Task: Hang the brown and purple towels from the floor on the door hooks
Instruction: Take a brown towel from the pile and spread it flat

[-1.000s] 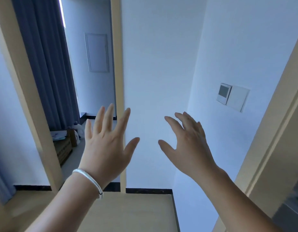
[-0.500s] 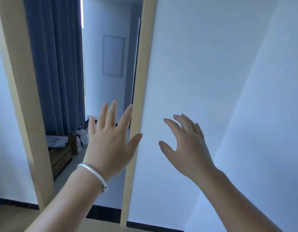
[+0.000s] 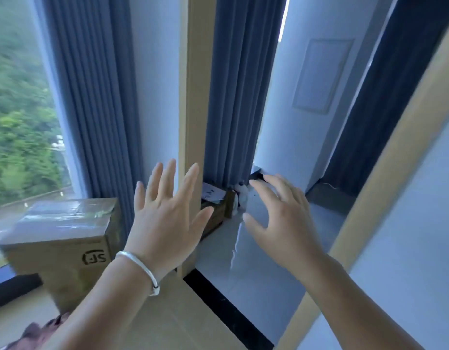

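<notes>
Cardboard box (image 3: 59,246), near left by the window: sealed with clear tape, printed logo on its side reads "SF", seen mirrored. Left hand (image 3: 165,223): raised, fingers spread straight, holding nothing; silver bangle (image 3: 140,269) on the wrist. Right hand (image 3: 281,223): raised, fingers loosely bent, empty. Brownish-purple towel (image 3: 39,332): bottom left corner on the floor, partly hidden by the left forearm. Blue curtains (image 3: 92,97) flank a wooden door frame (image 3: 195,84). Far beyond, small items, too blurred to identify.

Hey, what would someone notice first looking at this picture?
Two bare hands raised mid-frame with nothing in them: the left hand, fingers spread, a silver bracelet on its wrist, and the right hand beside it. At lower left a taped cardboard box stands before the window and blue curtains.
</notes>
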Demonstrator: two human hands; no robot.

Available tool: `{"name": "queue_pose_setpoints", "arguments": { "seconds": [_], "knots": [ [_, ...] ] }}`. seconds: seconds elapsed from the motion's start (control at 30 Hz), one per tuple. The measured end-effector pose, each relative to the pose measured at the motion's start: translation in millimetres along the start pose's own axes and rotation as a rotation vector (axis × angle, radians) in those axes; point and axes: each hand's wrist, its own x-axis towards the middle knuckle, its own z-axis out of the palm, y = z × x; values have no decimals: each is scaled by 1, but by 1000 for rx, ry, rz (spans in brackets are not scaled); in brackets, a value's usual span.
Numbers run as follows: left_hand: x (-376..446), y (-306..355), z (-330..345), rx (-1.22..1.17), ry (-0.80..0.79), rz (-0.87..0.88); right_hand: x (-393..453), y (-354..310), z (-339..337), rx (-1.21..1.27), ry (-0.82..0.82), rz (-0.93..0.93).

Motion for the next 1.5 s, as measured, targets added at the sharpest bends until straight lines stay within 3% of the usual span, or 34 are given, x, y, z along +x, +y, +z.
{"name": "queue_pose_setpoints", "arguments": {
  "seconds": [0.2, 0.47, 0.77, 1.1, 1.3, 1.5],
  "knots": [
    [37, -60, 6, 158, 73, -273, 95, -9, 95, 203, -95, -245],
    [27, -121, -14, 407, 101, -655, 164, -86, 188, 441, -262, -604],
    [0, -225, -22, 488, 94, -856, 180, -194, 280, 502, -408, -779],
    [-32, -437, 1, 370, 22, -1003, 199, -323, 433, 380, -584, -803],
    [-85, -547, 68, 274, -74, -1117, 161, -373, 557, 377, -737, -804],
    [-168, -630, 215, 170, -248, -1205, 71, -370, 728, 348, -981, -834]
  ]
}}
